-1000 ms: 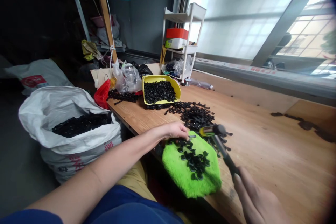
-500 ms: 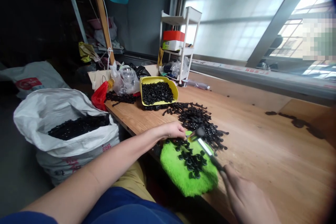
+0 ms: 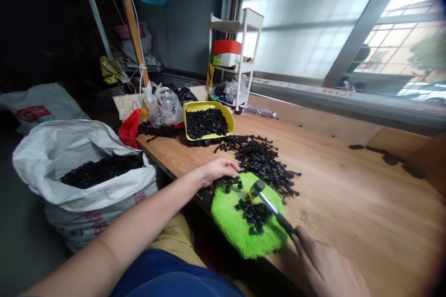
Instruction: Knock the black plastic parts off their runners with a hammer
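Observation:
My right hand (image 3: 322, 260) is wrapped round the dark grip of a mallet (image 3: 270, 204), which has a metal shaft and a black and yellow head. The head is over a fuzzy bright green cloth (image 3: 237, 229) at the table's front edge. With closed fingers, my left hand (image 3: 219, 171) holds a strip of black plastic parts (image 3: 232, 184) at the cloth's far left corner. Loose black round pieces (image 3: 256, 216) lie heaped on the cloth. Just behind it spreads a pile of black part strips (image 3: 266, 162).
A yellow scoop-shaped tray (image 3: 230, 123) full of small black pieces sits further back on the wooden table (image 3: 341, 204). A white woven sack (image 3: 31, 158) of black parts stands at the left. A white shelf rack (image 3: 240, 65) and plastic bags (image 3: 163, 104) are behind.
My left hand has shifted slightly left with the strip. The mallet head has moved a little down and nearer, and is less blurred. The view has turned slightly right.

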